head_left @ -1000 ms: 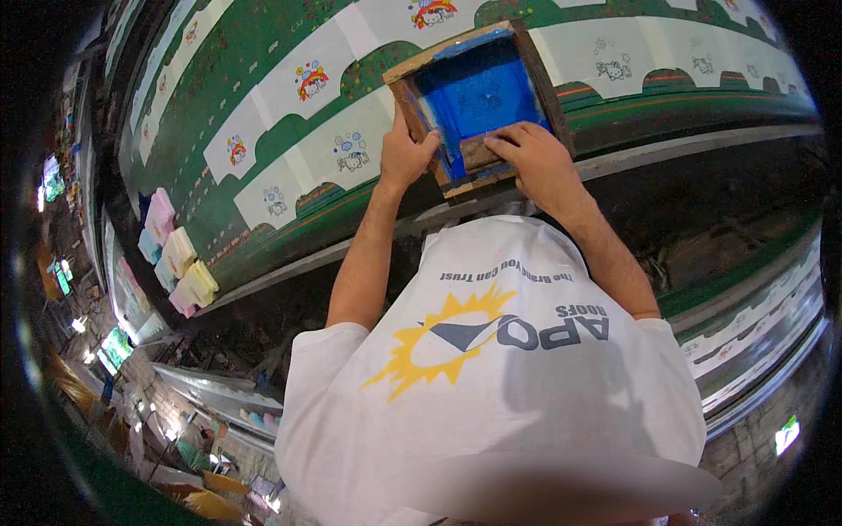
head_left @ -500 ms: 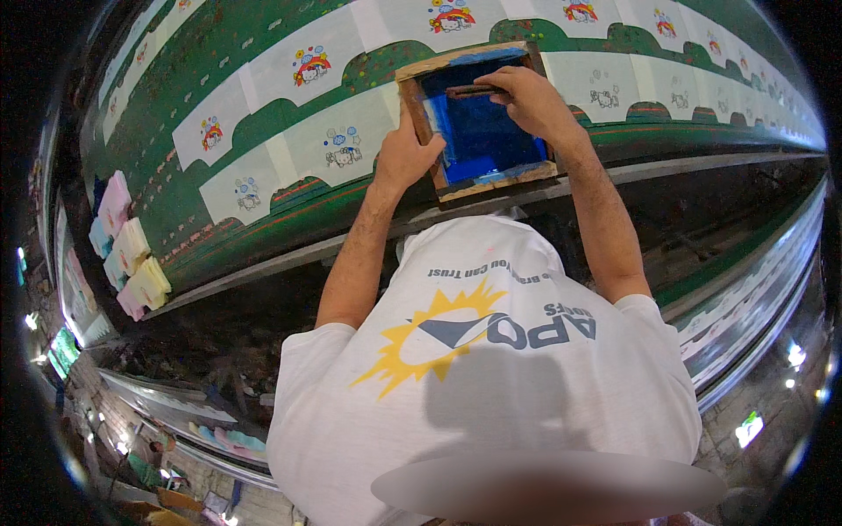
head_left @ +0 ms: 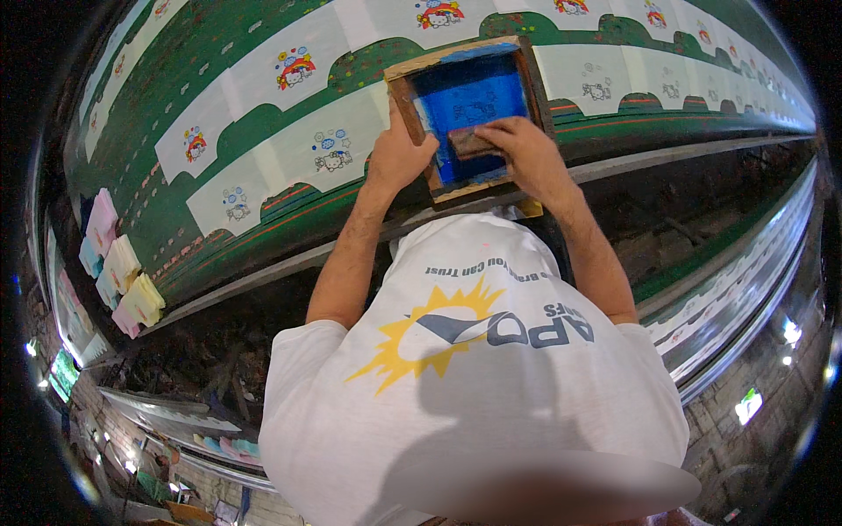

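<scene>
A wooden screen-printing frame [head_left: 452,59] lies over the near row of white cloth pieces, its blue mesh [head_left: 438,88] showing a faint outline design. My left hand [head_left: 399,164] grips the frame's left bar, with the thumb over the inner edge. Inside the frame, my right hand [head_left: 531,162] pinches a brown squeegee [head_left: 467,144] that rests low on the mesh. Left of the frame, a white cloth piece [head_left: 294,162] bears a black outline figure with blue marks. To the right, another cloth piece [head_left: 570,79] carries only outline printing.
The long green table [head_left: 167,206] holds a farther row of cloth pieces with multicoloured prints [head_left: 294,68]. Stacks of pink, blue and yellow cloth [head_left: 123,259] sit at its left end. A metal rail [head_left: 263,285] runs along the near edge. Another printing table [head_left: 745,289] stands at right.
My right hand has drawn the squeegee from the far end of the mesh toward me, uncovering the outline design behind it. My left hand keeps its grip on the frame.
</scene>
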Demonstrator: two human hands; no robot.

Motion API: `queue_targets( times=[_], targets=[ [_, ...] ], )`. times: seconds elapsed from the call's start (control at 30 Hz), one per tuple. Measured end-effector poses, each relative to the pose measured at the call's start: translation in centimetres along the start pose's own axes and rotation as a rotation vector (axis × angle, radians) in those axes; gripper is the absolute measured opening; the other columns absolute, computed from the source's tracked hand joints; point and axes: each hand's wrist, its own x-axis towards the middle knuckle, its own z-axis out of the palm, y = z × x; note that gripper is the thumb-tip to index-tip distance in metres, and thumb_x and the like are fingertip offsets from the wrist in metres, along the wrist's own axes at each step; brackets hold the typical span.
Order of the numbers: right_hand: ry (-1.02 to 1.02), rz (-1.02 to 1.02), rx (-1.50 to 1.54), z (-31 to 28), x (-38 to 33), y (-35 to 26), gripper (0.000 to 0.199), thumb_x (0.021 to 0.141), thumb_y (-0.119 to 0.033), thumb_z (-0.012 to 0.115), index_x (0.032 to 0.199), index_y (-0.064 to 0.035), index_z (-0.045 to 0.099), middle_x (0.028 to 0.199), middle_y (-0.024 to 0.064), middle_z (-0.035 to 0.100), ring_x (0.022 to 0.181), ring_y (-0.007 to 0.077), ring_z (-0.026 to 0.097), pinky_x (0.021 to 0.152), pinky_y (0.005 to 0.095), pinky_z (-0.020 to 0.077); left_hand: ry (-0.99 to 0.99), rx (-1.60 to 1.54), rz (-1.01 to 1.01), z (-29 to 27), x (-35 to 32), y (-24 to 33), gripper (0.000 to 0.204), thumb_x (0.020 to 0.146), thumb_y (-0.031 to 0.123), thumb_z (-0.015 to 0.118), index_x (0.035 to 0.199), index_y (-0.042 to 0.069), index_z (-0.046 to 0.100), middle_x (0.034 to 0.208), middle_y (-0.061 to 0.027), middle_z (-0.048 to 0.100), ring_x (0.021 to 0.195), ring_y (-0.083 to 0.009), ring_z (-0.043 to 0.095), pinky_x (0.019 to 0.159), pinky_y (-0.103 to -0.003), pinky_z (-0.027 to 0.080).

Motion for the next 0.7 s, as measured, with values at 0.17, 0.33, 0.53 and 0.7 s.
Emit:
queue_targets(
  times=[0.17, 0.33, 0.53, 0.7],
  targets=[
    [0.059, -0.051, -0.027, 0.5, -2.2, -0.2, 0.064, 0.077, 0.013, 0.071, 0.137, -0.0103, 0.072, 0.137, 0.0105, 0.068, 0.133, 0.0340, 0.062, 0.116, 0.0451, 0.0510, 0.027, 0.082, -0.031, 0.1, -0.4, 0.8, 0.114, 0.089, 0.033, 0.078, 0.172, -0.001, 0.008, 0.114, -0.0320, 0.077, 0.100, -0.0479, 0.078, 0.089, -0.052, 0.064],
    [0.103, -0.084, -0.028, -2.1, -4.5, 4.1, 0.063, 0.078, 0.011, 0.071, 0.137, -0.0114, 0.072, 0.140, 0.0108, 0.068, 0.135, 0.0349, 0.061, 0.123, 0.0493, 0.0451, 0.180, -0.028, 0.251, 3.2, -0.2, 3.7, 0.115, 0.087, 0.033, 0.080, 0.165, -0.017, 0.012, 0.084, -0.0292, 0.075, 0.076, -0.0450, 0.077, 0.067, -0.049, 0.062],
    [0.203, -0.126, -0.123, -7.5, -7.7, 14.0, 0.059, 0.076, 0.006, 0.074, 0.133, -0.0092, 0.073, 0.135, 0.0113, 0.069, 0.129, 0.0352, 0.062, 0.119, 0.0489, 0.0476, 0.240, -0.037, 0.334, 11.6, 3.1, 12.1, 0.116, 0.086, 0.034, 0.080, 0.164, -0.020, 0.013, 0.071, -0.0252, 0.071, 0.065, -0.0446, 0.074, 0.061, -0.050, 0.060],
    [0.215, -0.097, -0.098, -10.3, -9.3, 20.0, 0.058, 0.077, 0.006, 0.075, 0.133, -0.0106, 0.073, 0.134, 0.0093, 0.069, 0.129, 0.0332, 0.063, 0.114, 0.0464, 0.0522, 0.220, -0.043, 0.332, 15.8, 5.9, 17.1, 0.114, 0.085, 0.032, 0.081, 0.164, -0.019, 0.016, 0.068, -0.0211, 0.071, 0.063, -0.0363, 0.075, 0.058, -0.044, 0.059]
  ],
)
